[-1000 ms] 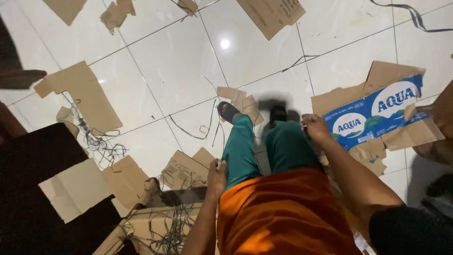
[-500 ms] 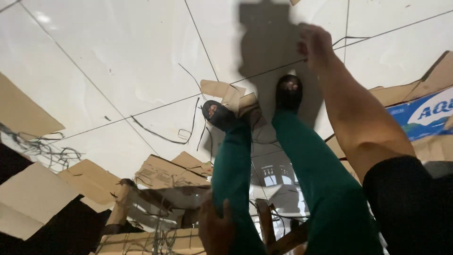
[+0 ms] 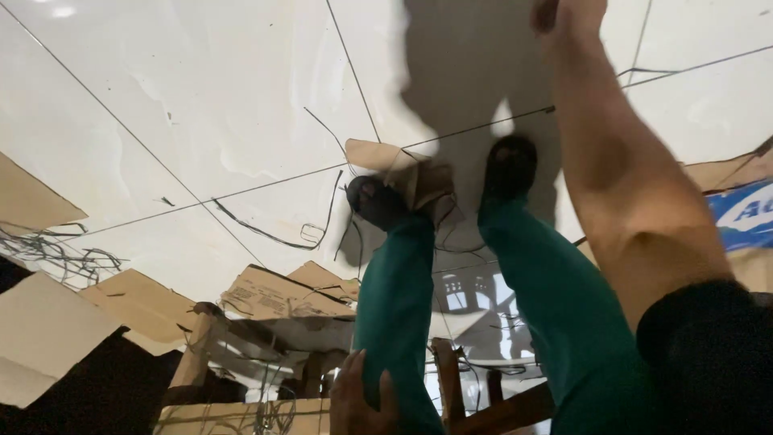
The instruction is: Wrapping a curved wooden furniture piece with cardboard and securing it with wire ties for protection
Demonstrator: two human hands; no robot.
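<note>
Since half a second ago my view has tipped further forward, so the legs now fill the lower middle and the blue-and-white box (image 3: 745,213) has slid almost off the right edge. My right arm has stretched higher, and the right hand (image 3: 568,12) now sits at the very top edge, cut off by the frame, so I cannot tell whether its fingers are apart or closed, and I see nothing in it. My left hand (image 3: 362,399) is low at the bottom, resting against the left green trouser leg (image 3: 398,322) just at its inner side, fingers loosely curled on the cloth rather than clamped on any object. Both dark shoes stand on the white tiled floor (image 3: 201,105); the left shoe (image 3: 374,201) touches a crumpled piece of cardboard (image 3: 403,165) that lies between the two feet, and the right shoe (image 3: 509,165) stands just beside it. A thin dark wire (image 3: 274,229) curls across the tiles to the left of the feet. Further left lie flat cardboard sheets (image 3: 48,334) and a tangle of wires (image 3: 56,254). Below the legs I see a wooden chair frame (image 3: 451,387) and more torn cardboard (image 3: 278,294).
</note>
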